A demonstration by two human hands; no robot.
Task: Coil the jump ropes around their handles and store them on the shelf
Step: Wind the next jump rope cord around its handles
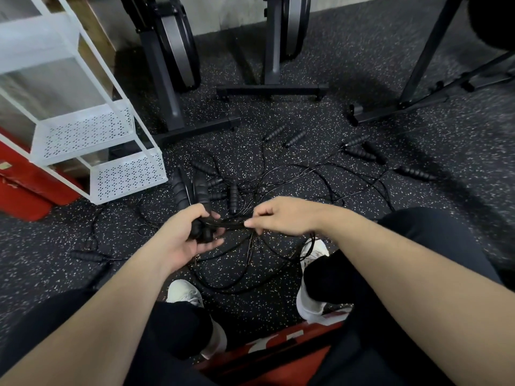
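Speckled floor point(348, 87): left hand point(181, 235) grips paired rope handles point(199, 232); right hand point(281, 215) pinches cord point(234, 224); white shelf point(83, 140) nearby.

Left hand point(192, 232) curls in a grip; right hand point(281, 215) pinches, both forearms extended forward.

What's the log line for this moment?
left hand: grips paired handles | right hand: pinches cord | shelf: no ropes | loose ropes: on floor

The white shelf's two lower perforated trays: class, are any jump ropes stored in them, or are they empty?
Empty. Both perforated trays of the white shelf show bare metal; the jump ropes lie tangled on the floor, one pair of handles in the left hand.
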